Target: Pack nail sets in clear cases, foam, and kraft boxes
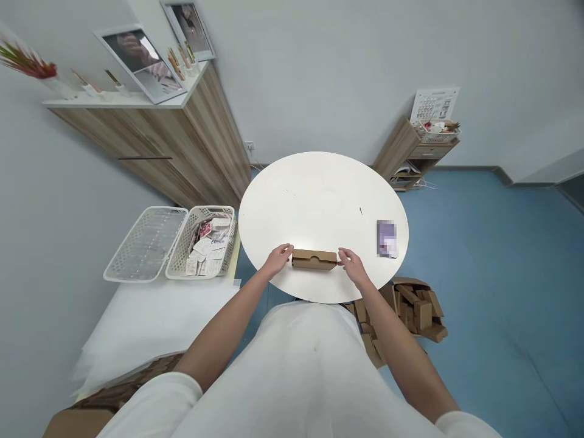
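Note:
A small brown cardboard box [314, 260], long and narrow with its lid down, is at the near side of the round white table [314, 194]. My left hand [278, 259] holds its left end, fingers bent at the corner. At the opposite end, my right hand [352, 265] has its fingertips and thumb against the box. A notch shows in the middle of the box's front edge. Whatever may be inside is hidden.
A blurred purple packet [387, 238] lies at the table's right. Left stands an open white plastic basket [172, 267] of cards and packets. Below right, a carton [410, 281] holds several small brown boxes. A wooden cabinet [214, 134] stands behind left, a small shelf [396, 149] behind right.

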`<action>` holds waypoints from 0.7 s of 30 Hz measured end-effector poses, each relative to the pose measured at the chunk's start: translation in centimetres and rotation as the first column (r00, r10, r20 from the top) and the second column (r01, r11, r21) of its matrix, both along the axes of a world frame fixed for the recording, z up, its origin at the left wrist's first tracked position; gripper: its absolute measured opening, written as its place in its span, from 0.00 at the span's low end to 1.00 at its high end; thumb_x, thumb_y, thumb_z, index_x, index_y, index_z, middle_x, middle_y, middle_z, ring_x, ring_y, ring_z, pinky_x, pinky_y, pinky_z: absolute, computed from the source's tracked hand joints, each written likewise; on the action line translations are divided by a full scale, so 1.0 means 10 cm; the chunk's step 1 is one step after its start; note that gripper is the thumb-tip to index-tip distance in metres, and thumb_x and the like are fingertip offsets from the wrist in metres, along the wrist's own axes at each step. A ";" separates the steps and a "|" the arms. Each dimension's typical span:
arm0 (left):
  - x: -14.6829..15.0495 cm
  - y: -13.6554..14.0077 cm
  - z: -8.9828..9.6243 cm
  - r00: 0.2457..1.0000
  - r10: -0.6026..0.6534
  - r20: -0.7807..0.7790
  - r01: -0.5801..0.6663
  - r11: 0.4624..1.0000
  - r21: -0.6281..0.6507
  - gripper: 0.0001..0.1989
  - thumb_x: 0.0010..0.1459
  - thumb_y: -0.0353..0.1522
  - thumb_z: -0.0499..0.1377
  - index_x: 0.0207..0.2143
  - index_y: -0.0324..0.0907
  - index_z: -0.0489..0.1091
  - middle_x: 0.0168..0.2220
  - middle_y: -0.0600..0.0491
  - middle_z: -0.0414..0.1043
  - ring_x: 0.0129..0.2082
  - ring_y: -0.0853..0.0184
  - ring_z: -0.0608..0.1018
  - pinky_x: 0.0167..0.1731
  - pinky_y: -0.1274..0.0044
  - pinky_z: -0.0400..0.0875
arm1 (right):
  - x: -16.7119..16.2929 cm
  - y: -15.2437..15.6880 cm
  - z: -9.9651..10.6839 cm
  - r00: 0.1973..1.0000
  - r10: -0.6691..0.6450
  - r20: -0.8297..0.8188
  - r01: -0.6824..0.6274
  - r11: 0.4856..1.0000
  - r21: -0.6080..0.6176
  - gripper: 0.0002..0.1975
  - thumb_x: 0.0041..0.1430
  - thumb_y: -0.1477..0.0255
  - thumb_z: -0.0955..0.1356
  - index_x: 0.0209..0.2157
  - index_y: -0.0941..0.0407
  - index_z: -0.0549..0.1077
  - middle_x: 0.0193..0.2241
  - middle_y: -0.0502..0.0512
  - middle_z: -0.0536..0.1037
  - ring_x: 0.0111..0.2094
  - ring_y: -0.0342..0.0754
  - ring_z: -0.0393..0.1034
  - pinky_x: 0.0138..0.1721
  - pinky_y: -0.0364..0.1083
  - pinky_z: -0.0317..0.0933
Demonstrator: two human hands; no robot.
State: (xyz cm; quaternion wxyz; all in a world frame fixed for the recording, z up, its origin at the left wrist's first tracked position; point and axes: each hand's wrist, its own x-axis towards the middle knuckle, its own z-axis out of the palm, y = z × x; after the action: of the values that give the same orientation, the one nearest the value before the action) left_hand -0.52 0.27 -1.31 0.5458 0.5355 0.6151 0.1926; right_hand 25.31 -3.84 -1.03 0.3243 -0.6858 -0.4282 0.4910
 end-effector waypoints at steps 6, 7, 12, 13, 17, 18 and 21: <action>0.04 -0.20 -0.15 0.994 -0.060 0.091 0.073 0.986 -0.150 0.31 0.52 0.52 0.46 0.55 0.46 0.55 0.53 0.47 0.62 0.45 0.60 0.71 0.34 0.74 0.67 | -0.08 -0.07 -0.13 0.993 0.102 -0.057 -0.109 0.984 -0.140 0.24 0.51 0.55 0.60 0.48 0.51 0.66 0.46 0.55 0.70 0.34 0.47 0.71 0.38 0.48 0.61; 0.04 -0.23 -0.19 0.992 -0.055 0.111 0.069 0.988 -0.135 0.31 0.53 0.51 0.46 0.56 0.46 0.53 0.54 0.46 0.60 0.46 0.59 0.70 0.36 0.73 0.67 | -0.09 -0.10 -0.15 0.992 0.108 -0.064 -0.116 0.983 -0.141 0.25 0.52 0.55 0.60 0.49 0.51 0.65 0.48 0.55 0.69 0.35 0.47 0.71 0.39 0.49 0.61; 0.15 -0.30 -0.38 0.974 -0.079 0.213 0.071 0.996 0.044 0.29 0.54 0.42 0.50 0.57 0.42 0.51 0.56 0.45 0.58 0.53 0.61 0.65 0.47 0.71 0.63 | -0.03 -0.19 -0.16 0.998 0.061 -0.011 -0.061 0.996 -0.070 0.26 0.51 0.59 0.62 0.52 0.51 0.61 0.53 0.55 0.64 0.49 0.51 0.63 0.48 0.52 0.57; 0.19 -0.30 -0.42 0.968 -0.095 0.234 0.077 0.994 0.081 0.30 0.53 0.40 0.53 0.57 0.42 0.50 0.56 0.45 0.57 0.53 0.61 0.65 0.49 0.71 0.62 | -0.01 -0.21 -0.15 0.999 0.049 -0.011 -0.049 0.998 -0.044 0.27 0.50 0.61 0.63 0.52 0.52 0.61 0.53 0.55 0.63 0.52 0.51 0.60 0.50 0.51 0.56; 0.38 -0.41 -0.54 0.969 -0.145 0.199 0.105 0.975 0.197 0.36 0.46 0.31 0.58 0.57 0.44 0.49 0.55 0.48 0.59 0.54 0.61 0.64 0.51 0.70 0.60 | 0.07 -0.34 -0.12 0.997 0.058 -0.059 -0.062 0.997 -0.053 0.34 0.44 0.69 0.68 0.55 0.52 0.57 0.56 0.56 0.59 0.54 0.52 0.57 0.52 0.51 0.56; 0.42 -0.45 -0.55 0.972 -0.156 0.178 0.118 0.972 0.205 0.36 0.45 0.30 0.57 0.57 0.45 0.48 0.54 0.49 0.60 0.54 0.61 0.64 0.51 0.71 0.60 | 0.09 -0.38 -0.12 0.997 0.060 -0.058 -0.064 0.995 -0.078 0.35 0.44 0.69 0.68 0.56 0.51 0.55 0.57 0.56 0.57 0.55 0.52 0.57 0.52 0.51 0.56; 0.50 -0.57 -0.55 0.975 -0.175 0.137 0.144 0.968 0.208 0.38 0.45 0.31 0.58 0.58 0.46 0.45 0.54 0.49 0.60 0.53 0.61 0.65 0.49 0.72 0.61 | 0.12 -0.48 -0.14 1.000 0.028 -0.014 -0.029 0.990 -0.140 0.40 0.45 0.66 0.68 0.58 0.50 0.48 0.59 0.56 0.52 0.56 0.53 0.54 0.52 0.52 0.55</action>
State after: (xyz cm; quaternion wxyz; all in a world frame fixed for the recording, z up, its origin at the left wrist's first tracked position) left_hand 4.44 -5.47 -6.83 0.5501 0.6180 0.5037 0.2486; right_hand 26.56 -8.62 -2.43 0.2709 -0.6978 -0.4005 0.5285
